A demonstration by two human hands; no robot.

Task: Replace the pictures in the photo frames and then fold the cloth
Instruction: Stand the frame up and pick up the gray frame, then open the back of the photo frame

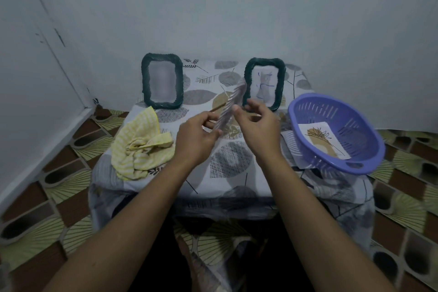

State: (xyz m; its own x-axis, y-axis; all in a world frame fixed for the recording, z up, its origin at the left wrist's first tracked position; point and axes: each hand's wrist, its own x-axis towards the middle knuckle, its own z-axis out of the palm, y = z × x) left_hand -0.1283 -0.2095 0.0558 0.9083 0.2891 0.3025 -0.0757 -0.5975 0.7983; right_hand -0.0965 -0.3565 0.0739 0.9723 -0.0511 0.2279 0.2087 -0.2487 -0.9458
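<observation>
Two dark green woven photo frames stand at the back of the small table: the left frame (162, 81) with a pale blurred picture, the right frame (264, 83) with a grey and blue drawing. Above the table's middle, a striped grey picture (230, 105) is seen almost edge-on, tilted and motion-blurred. My left hand (196, 137) pinches its lower end. My right hand (257, 123) touches its middle edge with thumb and fingers. A crumpled yellow and white striped cloth (142, 147) lies on the table's left side.
A purple plastic colander (336, 133) sits on the table's right edge with a picture of a tan plant (323, 138) inside; more paper (290, 143) lies under it. A leaf-print tablecloth (227, 161) covers the table. Walls stand behind and left; patterned floor all around.
</observation>
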